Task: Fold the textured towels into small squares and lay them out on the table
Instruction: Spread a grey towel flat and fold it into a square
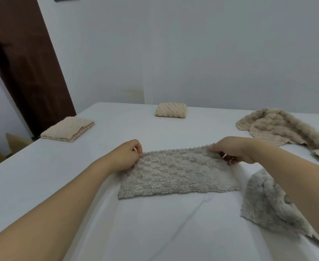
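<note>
A grey textured towel (pixel 179 174) lies folded into a long strip in the middle of the white table (pixel 60 166). My left hand (pixel 125 156) pinches its far left corner. At the far right corner my right hand (pixel 230 150) pinches the scalloped edge. Two beige towels sit folded farther back: one (pixel 68 129) at the left edge, a smaller square (pixel 171 110) near the far edge.
A loose heap of beige towels (pixel 281 127) lies at the far right. A crumpled grey towel (pixel 271 204) lies near right, partly under my right forearm. A dark wooden door (pixel 28 63) stands beyond the table's left side, against a white wall.
</note>
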A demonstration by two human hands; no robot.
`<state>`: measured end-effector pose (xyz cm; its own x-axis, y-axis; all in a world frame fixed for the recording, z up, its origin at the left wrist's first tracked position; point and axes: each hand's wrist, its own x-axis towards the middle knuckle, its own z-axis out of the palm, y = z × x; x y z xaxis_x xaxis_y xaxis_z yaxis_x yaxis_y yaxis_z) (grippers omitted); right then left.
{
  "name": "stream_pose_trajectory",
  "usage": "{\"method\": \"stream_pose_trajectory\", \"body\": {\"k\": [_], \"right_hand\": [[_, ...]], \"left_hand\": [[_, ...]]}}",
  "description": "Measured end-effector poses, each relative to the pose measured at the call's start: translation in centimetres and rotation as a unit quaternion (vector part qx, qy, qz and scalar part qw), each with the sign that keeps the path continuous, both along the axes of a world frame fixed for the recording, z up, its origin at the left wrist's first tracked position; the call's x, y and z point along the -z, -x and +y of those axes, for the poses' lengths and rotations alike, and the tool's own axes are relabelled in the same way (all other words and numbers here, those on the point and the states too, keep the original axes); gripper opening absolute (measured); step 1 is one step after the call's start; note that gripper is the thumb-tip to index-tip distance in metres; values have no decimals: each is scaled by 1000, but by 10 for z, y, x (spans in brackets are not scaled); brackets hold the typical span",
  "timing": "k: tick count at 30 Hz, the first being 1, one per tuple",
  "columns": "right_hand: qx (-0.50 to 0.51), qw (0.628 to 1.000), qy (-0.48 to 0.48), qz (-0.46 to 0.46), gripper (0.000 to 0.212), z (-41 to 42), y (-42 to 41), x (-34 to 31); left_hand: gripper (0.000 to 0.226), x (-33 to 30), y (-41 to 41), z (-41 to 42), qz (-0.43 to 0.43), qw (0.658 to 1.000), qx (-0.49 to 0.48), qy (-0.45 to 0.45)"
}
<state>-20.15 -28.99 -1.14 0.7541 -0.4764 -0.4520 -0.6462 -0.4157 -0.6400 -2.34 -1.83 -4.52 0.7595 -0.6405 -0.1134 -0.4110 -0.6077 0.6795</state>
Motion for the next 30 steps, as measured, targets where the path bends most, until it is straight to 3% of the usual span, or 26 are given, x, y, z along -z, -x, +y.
{"method": "stream_pose_trajectory", "body": {"k": [4,6,8,11,15,20,24,30], "right_hand": [[-11,998,50,-20,24,-10,-4,3],[4,997,36,-62,20,-11,-7,5],[10,996,24,-87,18,-12,-9,8],[22,994,16,-103,10,-13,-12,12],[27,991,-23,-128,8,-16,-13,13],[22,982,-79,-170,8,-19,-11,6],[-3,984,-70,-164,15,-22,-9,-1],[50,976,-67,-202,19,-10,-21,0]], "left_hand": [[25,-6,2,-2,-24,998,-14,-57],[23,-8,7,-6,-162,971,-22,-174],[35,-6,18,-18,-251,955,-13,-159],[40,-2,41,-47,-239,969,48,-44],[43,9,52,-90,-180,979,87,-46],[29,2,42,-108,-131,984,119,-35],[23,-7,40,-105,-101,985,142,9],[14,-8,36,-99,-71,987,138,48]]}}
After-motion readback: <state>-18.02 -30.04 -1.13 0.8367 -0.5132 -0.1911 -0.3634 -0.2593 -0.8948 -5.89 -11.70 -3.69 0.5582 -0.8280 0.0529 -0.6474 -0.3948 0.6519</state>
